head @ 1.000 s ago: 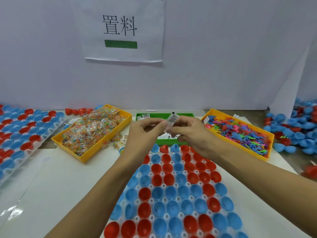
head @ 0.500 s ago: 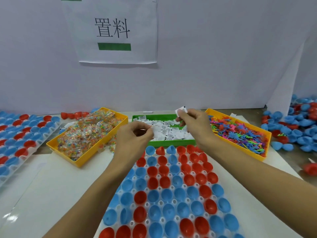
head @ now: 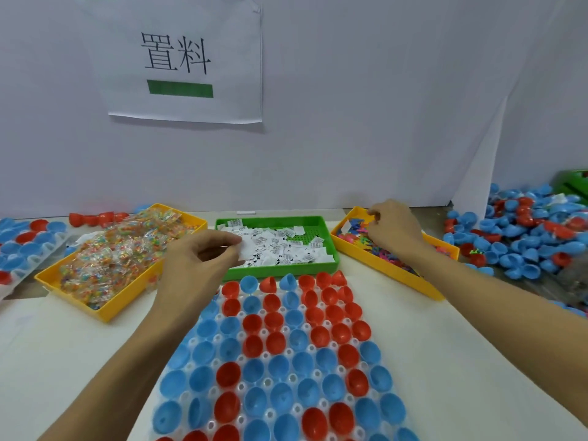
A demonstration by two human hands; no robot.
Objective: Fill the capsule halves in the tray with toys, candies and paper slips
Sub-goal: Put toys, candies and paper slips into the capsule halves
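A clear tray [head: 266, 382] of empty red and blue capsule halves [head: 254, 345] lies in front of me. Behind it stand a yellow tray [head: 105, 313] of wrapped candies [head: 121, 249], a green tray [head: 280, 269] of paper slips [head: 286, 246] and a yellow tray [head: 391, 275] of small colourful toys [head: 359, 240]. My left hand [head: 203, 259] hovers at the green tray's left edge, thumb and forefinger pinched on a white paper slip. My right hand [head: 393, 230] reaches into the toy tray with curled fingers; what they hold is hidden.
A second tray of capsule halves [head: 28, 241] lies at the far left. Loose red halves [head: 95, 218] sit by the back wall. A heap of loose blue and red halves [head: 525, 237] fills the right side. A paper sign [head: 184, 58] hangs on the white wall.
My hands were together over the green tray with a slip. They have parted: the right hand moved right into the toy tray, and the left hand stays by the slips.
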